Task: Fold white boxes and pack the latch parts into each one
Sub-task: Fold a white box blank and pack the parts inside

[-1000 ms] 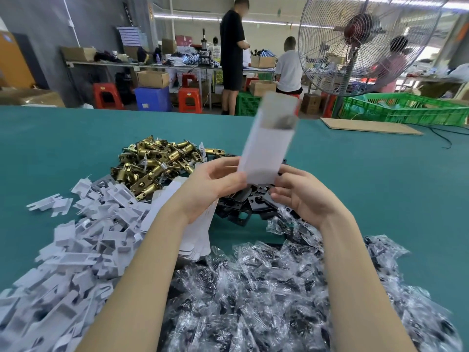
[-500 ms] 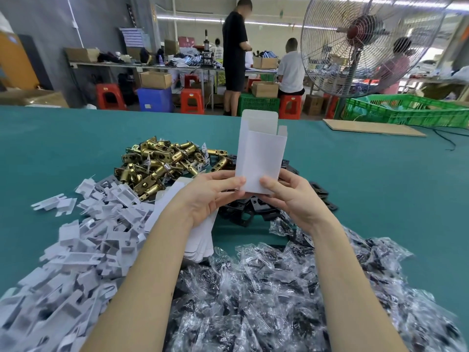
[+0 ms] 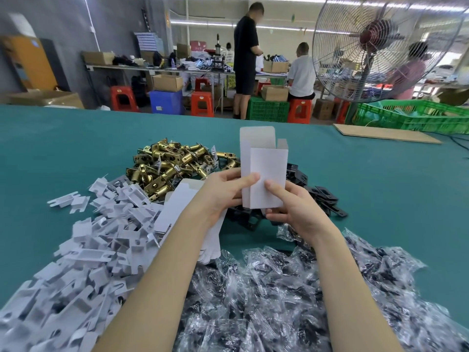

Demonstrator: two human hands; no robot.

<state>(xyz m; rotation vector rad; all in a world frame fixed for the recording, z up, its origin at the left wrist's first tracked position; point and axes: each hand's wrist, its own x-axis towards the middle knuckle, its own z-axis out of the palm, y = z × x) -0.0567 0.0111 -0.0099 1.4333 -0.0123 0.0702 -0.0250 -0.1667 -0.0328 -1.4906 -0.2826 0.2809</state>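
Observation:
Both hands hold a small white box (image 3: pixel 264 174) upright above the table, its top flaps standing open. My left hand (image 3: pixel 225 191) grips its lower left side with the thumb on the front face. My right hand (image 3: pixel 294 207) grips the lower right side and bottom. Behind the box lies a heap of brass latch bodies (image 3: pixel 172 163). Black plates (image 3: pixel 314 194) are piled under and right of the box. A stack of flat white box blanks (image 3: pixel 182 199) lies beneath my left forearm.
White plastic inserts (image 3: pixel 83 250) spread over the green table (image 3: pixel 380 199) at the left. Clear bags of dark parts (image 3: pixel 279 301) cover the near edge. A cardboard sheet (image 3: pixel 385 134), green crate (image 3: pixel 416 118) and standing fan (image 3: pixel 380 47) sit far right. People work at benches behind.
The flat blank that was raised and blurred has come down and been opened into a box shape. Both hands now hold it lower and closer, with thumbs on its front.

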